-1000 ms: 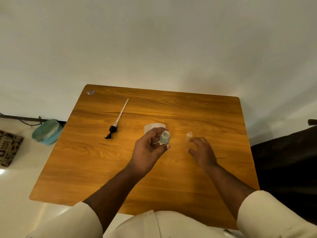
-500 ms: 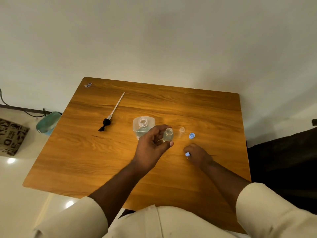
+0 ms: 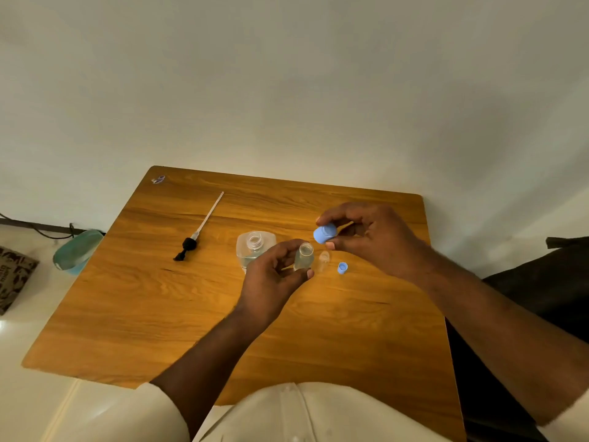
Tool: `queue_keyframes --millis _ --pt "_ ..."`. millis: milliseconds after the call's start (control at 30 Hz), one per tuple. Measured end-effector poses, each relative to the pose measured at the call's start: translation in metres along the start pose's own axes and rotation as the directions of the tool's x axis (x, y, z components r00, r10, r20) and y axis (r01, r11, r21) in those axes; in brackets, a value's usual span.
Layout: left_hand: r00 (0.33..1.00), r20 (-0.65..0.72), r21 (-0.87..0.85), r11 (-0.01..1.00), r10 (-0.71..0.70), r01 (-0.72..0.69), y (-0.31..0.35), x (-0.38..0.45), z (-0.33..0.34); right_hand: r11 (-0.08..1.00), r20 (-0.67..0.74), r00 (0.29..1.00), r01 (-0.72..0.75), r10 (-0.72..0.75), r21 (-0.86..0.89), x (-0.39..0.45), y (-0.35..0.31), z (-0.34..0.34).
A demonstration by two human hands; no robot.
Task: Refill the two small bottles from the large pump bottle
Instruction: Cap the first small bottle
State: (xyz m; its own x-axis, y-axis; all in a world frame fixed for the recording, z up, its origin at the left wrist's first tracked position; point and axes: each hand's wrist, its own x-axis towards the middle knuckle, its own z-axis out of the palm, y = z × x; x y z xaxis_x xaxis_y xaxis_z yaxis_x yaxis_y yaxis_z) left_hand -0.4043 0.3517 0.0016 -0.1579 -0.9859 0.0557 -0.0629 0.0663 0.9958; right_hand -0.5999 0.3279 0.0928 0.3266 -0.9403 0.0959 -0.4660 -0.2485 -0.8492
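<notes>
My left hand [image 3: 273,278] grips a small clear bottle [image 3: 303,257] upright above the wooden table [image 3: 159,314], its mouth uncapped. My right hand [image 3: 369,239] holds a light-blue cap [image 3: 324,234] just above and right of that bottle's mouth. A second small clear bottle [image 3: 323,260] stands uncapped on the table right behind the held one, with another blue cap [image 3: 342,268] lying beside it. The large clear bottle [image 3: 254,248] stands left of my left hand with its neck open and some liquid inside. Its black pump head with long white tube [image 3: 198,232] lies on the table further left.
A small sticker or scrap [image 3: 158,179] sits at the table's far left corner. On the floor to the left are a teal bowl-like object [image 3: 76,252], a printed bag [image 3: 14,277] and a dark cable along the wall. Something dark stands right of the table.
My right hand has picked a blue cap up off the table and raised it to just above the small bottle in my left hand. The left hand stayed put.
</notes>
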Motion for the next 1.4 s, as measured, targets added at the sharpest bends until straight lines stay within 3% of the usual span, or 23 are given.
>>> queue_keyframes --millis 133,233,433,600,667,733,800,933,1033,1133,1233,1300,1400 --pt "1.0 0.021 0.007 1.0 0.002 -0.002 0.004 0.0 0.002 0.939 0.157 0.972 0.211 -0.173 -0.27 0.005 -0.021 -0.001" --pt "0.999 0.037 0.012 1.0 0.013 -0.013 0.006 0.0 0.002 0.891 0.274 0.939 0.296 -0.207 -0.343 0.007 -0.026 0.0" --pt "0.999 0.043 0.058 0.998 0.023 -0.025 0.01 -0.002 0.002 0.851 0.297 0.95 0.236 -0.1 -0.469 0.007 -0.027 0.004" --pt "0.997 0.055 0.096 0.994 0.046 -0.051 0.014 -0.003 0.002 0.621 0.17 0.985 0.155 -0.035 -0.768 0.007 -0.036 0.001" --pt "0.998 0.05 0.092 0.995 0.044 -0.048 0.017 -0.003 0.002 0.702 0.19 0.982 0.151 -0.022 -0.696 0.008 -0.041 -0.01" --pt "0.998 0.047 0.078 0.996 0.031 -0.034 0.017 -0.003 0.002 0.816 0.293 0.956 0.172 -0.004 -0.551 0.01 -0.046 -0.02" --pt "0.998 0.051 0.082 0.996 0.037 -0.041 0.016 -0.003 0.002 0.836 0.394 0.919 0.222 -0.008 -0.502 0.011 -0.052 -0.023" --pt "0.997 0.073 0.089 0.995 0.036 -0.042 0.015 -0.003 0.006 0.71 0.454 0.891 0.311 0.014 -0.632 0.01 -0.053 -0.013" --pt "0.996 0.082 0.109 0.993 0.043 -0.052 0.018 -0.006 0.007 0.553 0.285 0.958 0.231 0.013 -0.801 0.01 -0.05 -0.008" --pt "0.996 0.075 0.102 0.993 0.049 -0.056 0.02 -0.007 0.006 0.618 0.254 0.965 0.235 -0.059 -0.75 0.007 -0.047 -0.018" --pt "0.996 0.076 0.089 0.995 0.037 -0.043 0.017 -0.006 0.007 0.712 0.415 0.906 0.343 -0.079 -0.613 0.007 -0.047 -0.021" --pt "0.996 0.084 0.091 0.995 0.039 -0.047 0.015 -0.006 0.009 0.668 0.433 0.901 0.336 -0.023 -0.663 0.008 -0.046 -0.015" --pt "0.995 0.085 0.111 0.992 0.052 -0.061 0.013 -0.006 0.01 0.551 0.246 0.969 0.214 -0.016 -0.807 0.008 -0.043 -0.01"
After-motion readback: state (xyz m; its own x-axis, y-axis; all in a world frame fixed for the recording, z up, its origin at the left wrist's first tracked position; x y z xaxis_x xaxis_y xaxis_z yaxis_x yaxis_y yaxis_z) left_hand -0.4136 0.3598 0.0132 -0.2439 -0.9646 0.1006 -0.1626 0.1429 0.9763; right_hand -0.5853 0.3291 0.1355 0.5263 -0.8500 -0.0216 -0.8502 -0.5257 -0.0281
